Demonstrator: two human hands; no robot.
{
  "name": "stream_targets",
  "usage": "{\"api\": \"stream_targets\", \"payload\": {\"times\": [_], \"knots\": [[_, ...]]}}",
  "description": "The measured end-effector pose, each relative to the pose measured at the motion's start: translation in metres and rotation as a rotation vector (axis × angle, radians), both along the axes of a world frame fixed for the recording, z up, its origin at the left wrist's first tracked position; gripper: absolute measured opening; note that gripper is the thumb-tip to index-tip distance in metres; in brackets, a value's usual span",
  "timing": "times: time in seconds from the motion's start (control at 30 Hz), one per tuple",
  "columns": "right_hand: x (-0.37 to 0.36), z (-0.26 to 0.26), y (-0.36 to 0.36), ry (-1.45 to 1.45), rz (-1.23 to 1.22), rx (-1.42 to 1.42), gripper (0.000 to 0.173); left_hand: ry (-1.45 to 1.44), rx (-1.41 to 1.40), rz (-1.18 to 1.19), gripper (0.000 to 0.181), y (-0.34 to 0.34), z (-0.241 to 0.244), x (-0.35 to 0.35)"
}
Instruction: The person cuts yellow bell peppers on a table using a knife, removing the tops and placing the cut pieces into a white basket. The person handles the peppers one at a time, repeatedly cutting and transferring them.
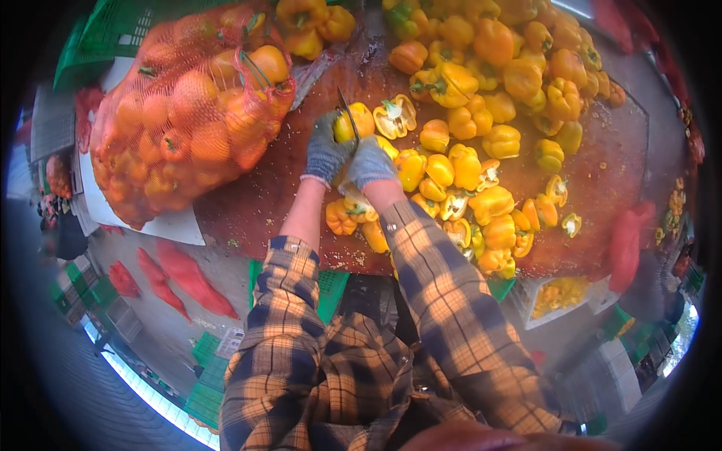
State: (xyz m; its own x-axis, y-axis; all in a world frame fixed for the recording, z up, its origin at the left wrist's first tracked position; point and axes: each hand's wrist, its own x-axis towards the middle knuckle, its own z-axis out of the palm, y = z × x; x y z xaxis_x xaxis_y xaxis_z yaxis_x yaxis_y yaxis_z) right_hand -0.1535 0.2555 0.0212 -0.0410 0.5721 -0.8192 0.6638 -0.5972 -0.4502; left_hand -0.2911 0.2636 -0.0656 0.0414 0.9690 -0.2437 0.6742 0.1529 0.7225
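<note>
My left hand (329,147), in a grey knit glove, holds a whole-looking yellow bell pepper (365,119) against the reddish table (242,206). Gloved in the same grey knit, my right hand (369,163) grips a knife (348,110). The dark blade lies across the pepper; how deep it sits in the flesh I cannot tell. The knife's handle is hidden inside the right hand. Just right of the pepper, a cut bell pepper half (395,117) shows its pale core and seeds. Cut and whole peppers (467,169) are strewn beside my right forearm.
A red mesh sack (186,124) full of peppers stands at the left. A large heap of yellow peppers (507,51) covers the table's far right. Below the right edge sits a white crate (555,299) of pepper pieces. Green crates (208,389) and empty red sacks (189,282) lie on the floor.
</note>
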Motion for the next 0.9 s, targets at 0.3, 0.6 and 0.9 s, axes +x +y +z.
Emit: {"api": "stream_targets", "payload": {"times": [0.3, 0.6, 0.9], "knots": [[0.012, -0.067, -0.104, -0.216, 0.315, 0.500, 0.054, 0.381, 0.640, -0.307, 0.062, 0.144, 0.031, -0.006], [0.005, -0.057, -0.110, -0.128, 0.228, 0.314, 0.047, 1.232, 0.659, -0.615, 0.039, 0.270, -0.077, 0.062], [0.014, -0.053, -0.151, -0.043, -0.112, 0.374, 0.025, 0.854, 0.394, -0.610, 0.032, 0.222, 0.032, 0.089]]}}
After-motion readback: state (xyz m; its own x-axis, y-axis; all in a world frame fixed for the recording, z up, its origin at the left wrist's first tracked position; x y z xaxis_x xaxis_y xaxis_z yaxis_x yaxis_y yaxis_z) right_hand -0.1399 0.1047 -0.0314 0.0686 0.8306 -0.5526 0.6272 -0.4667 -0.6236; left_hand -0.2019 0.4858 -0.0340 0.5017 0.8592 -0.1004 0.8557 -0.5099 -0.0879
